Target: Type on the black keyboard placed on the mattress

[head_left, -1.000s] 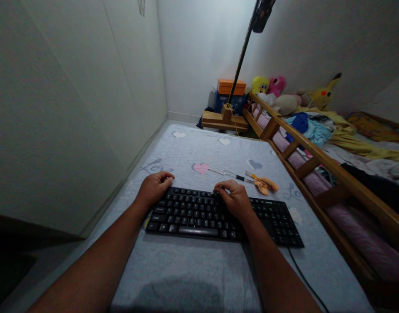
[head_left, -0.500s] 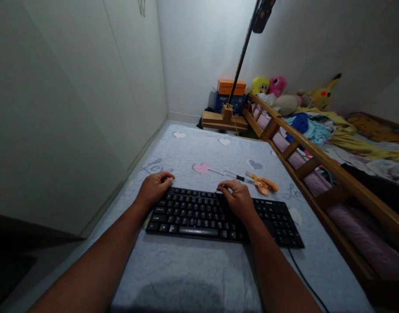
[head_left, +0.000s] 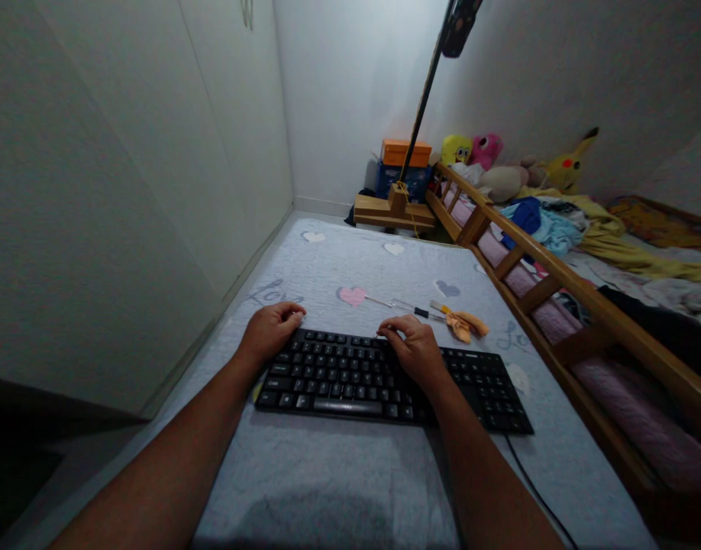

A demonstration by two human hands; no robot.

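A black keyboard (head_left: 339, 374) lies flat across the near half of the cloth-covered surface. At its far left corner rests my left hand (head_left: 273, 332), fingers curled and thumb closed against them; whatever may be in them is hidden. Over the keyboard's far edge, right of its middle, my right hand (head_left: 412, 347) is closed in a pinch. A tiny pale tip shows at its fingertips, too small to name. Beyond it lie a thin tool with a black grip (head_left: 421, 312), a brush with a yellow handle (head_left: 439, 306) and a bunched orange cloth (head_left: 466, 325).
The pale bedspread (head_left: 327, 473) has printed hearts. A keyboard cable (head_left: 528, 481) trails toward the near right. A wooden rail (head_left: 534, 267) borders the right side, with clothes and plush toys past it. A white cabinet (head_left: 127, 153) stands left; a pole on a wooden base (head_left: 393, 210) stands behind.
My right hand has shifted very slightly left along the keyboard's far edge, still pinched. My left hand and the keyboard look the same.
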